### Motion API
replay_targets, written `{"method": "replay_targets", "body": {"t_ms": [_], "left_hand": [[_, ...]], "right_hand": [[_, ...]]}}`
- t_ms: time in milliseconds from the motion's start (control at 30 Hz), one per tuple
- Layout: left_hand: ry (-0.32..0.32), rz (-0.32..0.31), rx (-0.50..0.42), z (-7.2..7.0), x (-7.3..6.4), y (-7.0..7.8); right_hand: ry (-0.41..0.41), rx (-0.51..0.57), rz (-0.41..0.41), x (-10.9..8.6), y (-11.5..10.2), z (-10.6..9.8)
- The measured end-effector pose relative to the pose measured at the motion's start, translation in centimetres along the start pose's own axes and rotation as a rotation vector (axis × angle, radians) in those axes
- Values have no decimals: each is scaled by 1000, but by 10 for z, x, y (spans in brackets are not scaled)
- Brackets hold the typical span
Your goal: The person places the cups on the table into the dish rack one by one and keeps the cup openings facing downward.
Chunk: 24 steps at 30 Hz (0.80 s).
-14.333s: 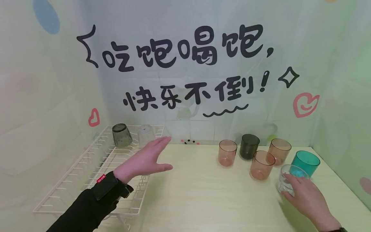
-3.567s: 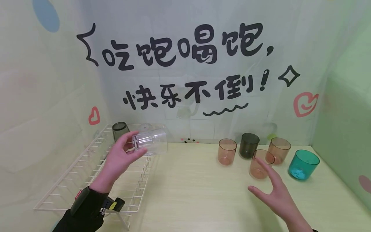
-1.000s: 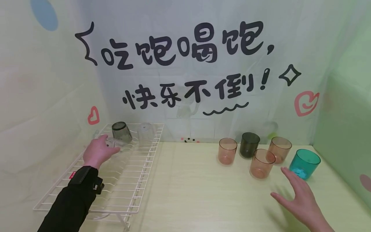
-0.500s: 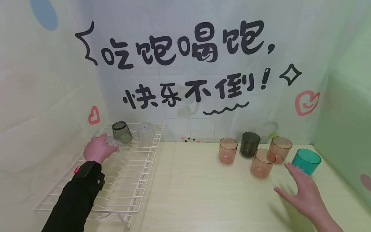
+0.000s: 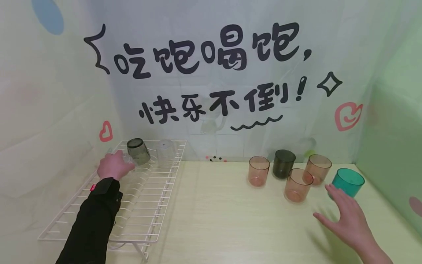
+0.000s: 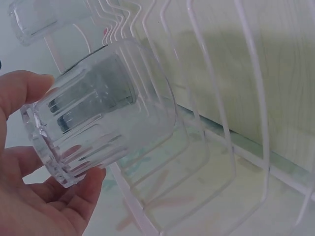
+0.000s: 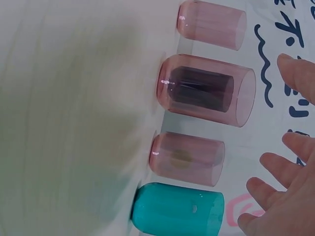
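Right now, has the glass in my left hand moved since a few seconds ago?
Yes, leftward. Judged against the rack, the glass has gone from the rack's right edge over toward its left side.

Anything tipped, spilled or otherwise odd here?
Nothing stands out: the five cups on the table stand upright, no spill or crack shows, and the clear cup in the left hand looks intact.

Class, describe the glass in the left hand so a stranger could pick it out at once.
Find the white wire rack on the person's left. Towards its far left corner, the left hand grips a clear glass by its thick base. Only this one is held; the smoky grey glass and the other clear glass nearby are not.
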<state>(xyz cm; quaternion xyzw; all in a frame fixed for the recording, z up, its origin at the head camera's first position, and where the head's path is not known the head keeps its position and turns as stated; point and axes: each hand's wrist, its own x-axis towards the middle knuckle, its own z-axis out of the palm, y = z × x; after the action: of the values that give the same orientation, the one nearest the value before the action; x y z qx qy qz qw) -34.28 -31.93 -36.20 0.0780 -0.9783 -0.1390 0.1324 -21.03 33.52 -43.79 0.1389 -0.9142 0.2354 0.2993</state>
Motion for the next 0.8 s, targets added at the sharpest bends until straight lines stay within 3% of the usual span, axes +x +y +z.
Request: {"method": "replay_targets", "body": {"t_ms": [267, 533, 800], "left_hand": [[-8, -82, -25, 12, 11, -3], [15, -59, -29, 13, 11, -5], [-23, -64, -18, 16, 12, -7]], "right_hand": [[-11, 0, 11, 2, 0, -6], [-17, 6, 28, 1, 2, -7], [-18, -9, 22, 3, 4, -7]]}}
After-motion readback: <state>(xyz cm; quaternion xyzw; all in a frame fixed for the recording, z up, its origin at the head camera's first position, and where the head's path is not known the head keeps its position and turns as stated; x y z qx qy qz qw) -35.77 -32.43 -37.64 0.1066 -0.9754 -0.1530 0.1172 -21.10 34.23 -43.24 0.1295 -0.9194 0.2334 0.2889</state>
